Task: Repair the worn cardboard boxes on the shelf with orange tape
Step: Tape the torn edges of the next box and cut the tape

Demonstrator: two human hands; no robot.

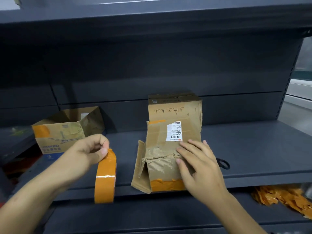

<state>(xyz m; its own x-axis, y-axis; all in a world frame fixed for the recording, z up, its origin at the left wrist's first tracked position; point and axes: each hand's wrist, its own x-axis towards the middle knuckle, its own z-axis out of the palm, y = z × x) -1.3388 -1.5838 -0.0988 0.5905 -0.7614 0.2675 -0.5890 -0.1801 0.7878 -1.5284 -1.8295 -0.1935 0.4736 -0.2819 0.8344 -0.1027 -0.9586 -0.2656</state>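
Observation:
A worn cardboard box lies on the dark shelf, its top torn and ribbed, with a white label and orange tape along its near edge. My right hand rests flat on the box's right side with straight fingers. My left hand pinches the top of an orange tape roll, which hangs upright left of the box. An open box patched with orange tape stands at the left. Another cardboard box stands behind the worn one.
Black scissors lie on the shelf just right of my right hand. A heap of orange tape scraps sits on the lower shelf at the right. The shelf above overhangs the space.

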